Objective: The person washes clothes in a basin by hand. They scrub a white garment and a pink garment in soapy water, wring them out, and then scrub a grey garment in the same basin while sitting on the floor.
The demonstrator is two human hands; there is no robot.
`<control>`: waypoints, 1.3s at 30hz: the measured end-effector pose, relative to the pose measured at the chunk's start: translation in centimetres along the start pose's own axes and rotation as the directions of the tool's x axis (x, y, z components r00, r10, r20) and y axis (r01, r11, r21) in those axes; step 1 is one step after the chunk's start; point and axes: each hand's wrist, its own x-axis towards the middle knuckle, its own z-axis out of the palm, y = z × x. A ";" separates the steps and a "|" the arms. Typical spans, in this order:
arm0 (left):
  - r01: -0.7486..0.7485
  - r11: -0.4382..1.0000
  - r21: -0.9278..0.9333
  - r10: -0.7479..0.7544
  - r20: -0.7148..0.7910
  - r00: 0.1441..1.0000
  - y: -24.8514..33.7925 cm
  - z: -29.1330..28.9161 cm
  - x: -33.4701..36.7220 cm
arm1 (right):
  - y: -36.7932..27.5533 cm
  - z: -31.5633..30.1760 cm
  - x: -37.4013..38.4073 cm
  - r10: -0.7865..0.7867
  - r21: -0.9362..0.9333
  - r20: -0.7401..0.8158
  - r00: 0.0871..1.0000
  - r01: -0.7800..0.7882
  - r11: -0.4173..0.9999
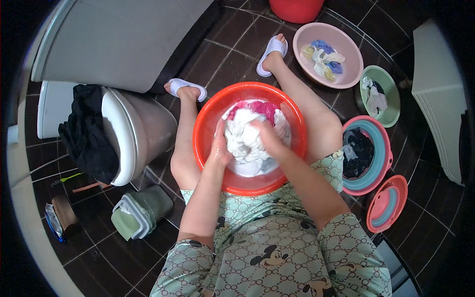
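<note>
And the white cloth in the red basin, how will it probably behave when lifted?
The white cloth would likely hang floppy, since it bunches in soft folds. It may feel heavy for its size, as it looks soaked. It could also be slippery: what look like suds surround it in the red basin.

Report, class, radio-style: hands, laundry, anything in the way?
Left hand and right hand on bunched white cloth. Cloth inside red basin, pink item alongside. Nothing visibly blocking either hand.

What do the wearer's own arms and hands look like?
The left hand and right hand are gloveless, with no watch or bracelet visible. The forearms are bare below loose, pale green short sleeves printed with brown linked rings.
</note>
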 end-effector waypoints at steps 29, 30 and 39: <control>-0.038 0.994 0.101 0.060 -0.228 0.972 -3.2 1.2 0.2 | -3.3 4.6 -2.7 -0.692 -0.816 -0.036 0.721 0.379 0.437; -0.041 0.994 0.101 0.063 -0.226 0.972 -3.1 0.0 0.6 | -3.0 4.9 -3.1 -0.695 -0.815 -0.034 0.719 0.382 0.435; 0.023 1.000 0.005 -0.022 -0.185 0.983 -1.5 0.2 -1.1 | -2.8 3.6 -0.2 -0.433 -0.862 -0.131 0.892 0.113 0.494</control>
